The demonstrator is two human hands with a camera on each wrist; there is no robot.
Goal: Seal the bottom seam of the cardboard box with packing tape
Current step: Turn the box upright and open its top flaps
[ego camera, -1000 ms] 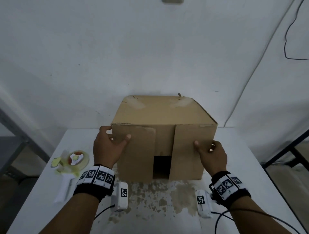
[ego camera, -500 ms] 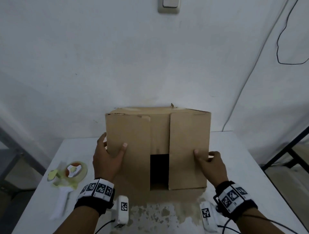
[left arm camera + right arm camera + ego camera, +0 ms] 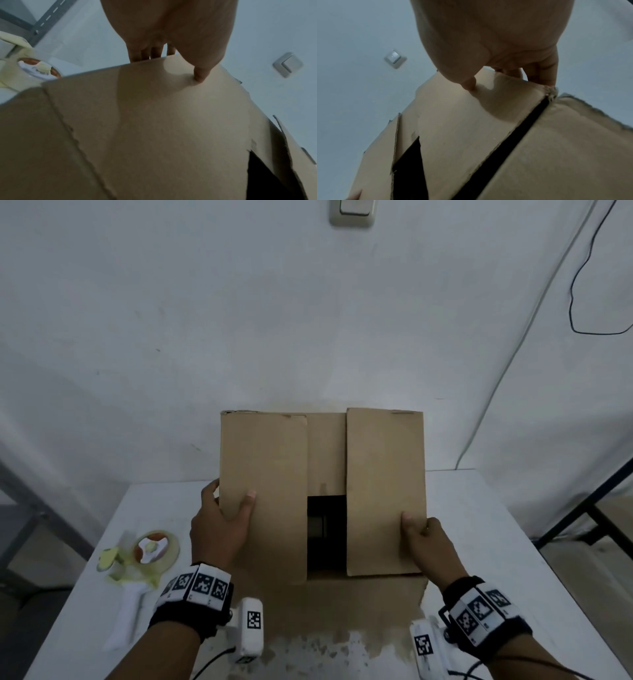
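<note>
A brown cardboard box (image 3: pixel 263 491) is tipped so that its flapped face points up at me, with a dark gap (image 3: pixel 325 529) between its two outer flaps. My left hand (image 3: pixel 222 525) grips the box's left edge, thumb (image 3: pixel 199 75) on the left flap (image 3: pixel 154 115) and fingers (image 3: pixel 147 54) behind the edge. My right hand (image 3: pixel 424 539) grips the right edge, thumb (image 3: pixel 469 83) on the right flap (image 3: pixel 462 121) and fingers (image 3: pixel 544 73) round the corner. A tape dispenser (image 3: pixel 137 570) with a white handle and a clear roll lies on the table, left of my left hand.
The box stands on a white table (image 3: pixel 479 508) with a worn brown patch near its front edge (image 3: pixel 325 645). A white wall with a light switch (image 3: pixel 352 212) is close behind. Metal shelf frames stand at left (image 3: pixel 30 508) and right (image 3: pixel 582 515). A black cable (image 3: pixel 575 302) hangs at the upper right.
The box has been tipped further toward me, so the flapped face has gone from upright to facing up. Both hands kept their grip on its side edges.
</note>
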